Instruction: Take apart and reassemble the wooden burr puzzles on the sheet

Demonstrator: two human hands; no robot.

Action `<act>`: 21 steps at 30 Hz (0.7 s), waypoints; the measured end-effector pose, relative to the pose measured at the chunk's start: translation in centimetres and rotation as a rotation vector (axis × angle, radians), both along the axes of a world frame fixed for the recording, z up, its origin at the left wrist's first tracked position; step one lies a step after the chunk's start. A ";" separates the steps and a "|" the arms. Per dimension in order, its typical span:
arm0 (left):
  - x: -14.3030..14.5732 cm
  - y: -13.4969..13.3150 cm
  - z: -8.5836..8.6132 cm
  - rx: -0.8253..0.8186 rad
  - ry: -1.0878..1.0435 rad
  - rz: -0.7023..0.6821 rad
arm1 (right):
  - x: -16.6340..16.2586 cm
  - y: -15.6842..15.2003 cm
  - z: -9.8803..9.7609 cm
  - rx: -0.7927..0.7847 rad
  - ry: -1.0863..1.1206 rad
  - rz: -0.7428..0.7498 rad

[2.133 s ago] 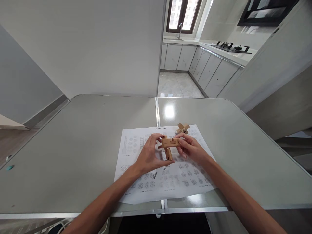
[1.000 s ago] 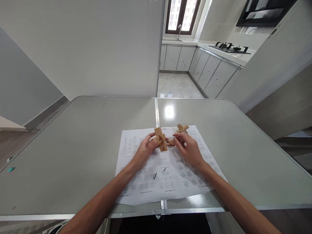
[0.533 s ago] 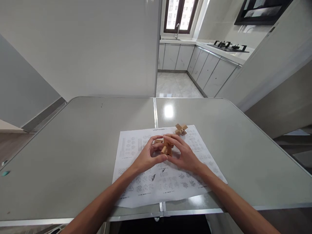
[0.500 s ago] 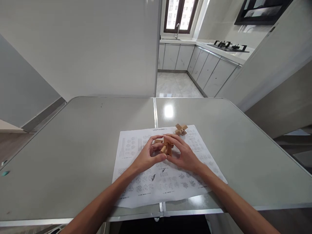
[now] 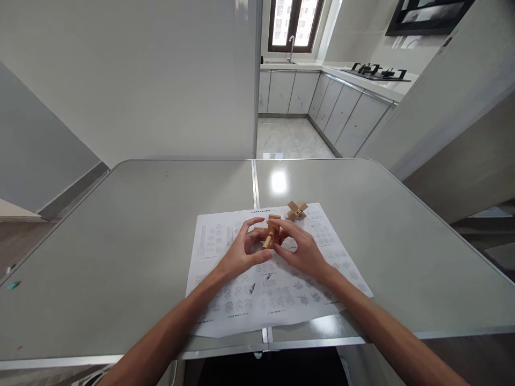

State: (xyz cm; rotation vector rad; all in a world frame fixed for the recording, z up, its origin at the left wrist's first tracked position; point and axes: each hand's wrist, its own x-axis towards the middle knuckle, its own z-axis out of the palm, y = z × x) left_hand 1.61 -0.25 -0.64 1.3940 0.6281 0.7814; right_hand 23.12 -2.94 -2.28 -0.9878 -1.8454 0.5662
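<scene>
Between my hands is a partly joined wooden burr puzzle (image 5: 274, 229), made of light brown notched pieces with a narrower rod at the near end. My right hand (image 5: 304, 251) grips it from the right, index finger on top and thumb at the lower side. From the left, my left hand (image 5: 240, 254) curls round it. Its thumb lies by the rod's near end, its index finger is lifted clear, and the other fingers are partly hidden behind the wood. Beyond my right hand sits a cross-shaped wooden puzzle (image 5: 296, 210) with a dark number on it.
A printed sheet (image 5: 257, 311) with rows of puzzle diagrams lies under my hands. It rests on a grey folding table (image 5: 140, 241) with a metal seam down its middle. A small teal bit (image 5: 13, 285) is at the left edge. Kitchen counters (image 5: 341, 104) stand beyond a doorway.
The wooden puzzle between my hands has turned, and a taller upright piece now shows. My left index finger has come away from it. The view has shifted slightly.
</scene>
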 end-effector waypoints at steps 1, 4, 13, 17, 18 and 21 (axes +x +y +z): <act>0.0 -0.2 0.1 0.025 0.023 0.018 | 0.1 0.0 -0.1 0.006 -0.001 -0.010; 0.2 -0.8 0.5 0.200 0.128 0.140 | 0.3 0.2 -0.3 0.057 -0.028 -0.069; 0.6 -2.0 0.5 0.706 0.438 0.337 | 0.7 0.4 -0.4 0.231 -0.150 -0.165; 0.6 -2.1 0.1 0.860 0.553 0.216 | 0.5 0.4 -0.5 0.308 -0.151 -0.220; 0.6 -2.1 0.0 0.891 0.563 0.193 | 0.5 0.4 -0.5 0.311 -0.145 -0.222; 0.8 -2.2 -0.1 0.948 0.560 0.188 | 0.5 0.3 -0.8 0.290 -0.140 -0.203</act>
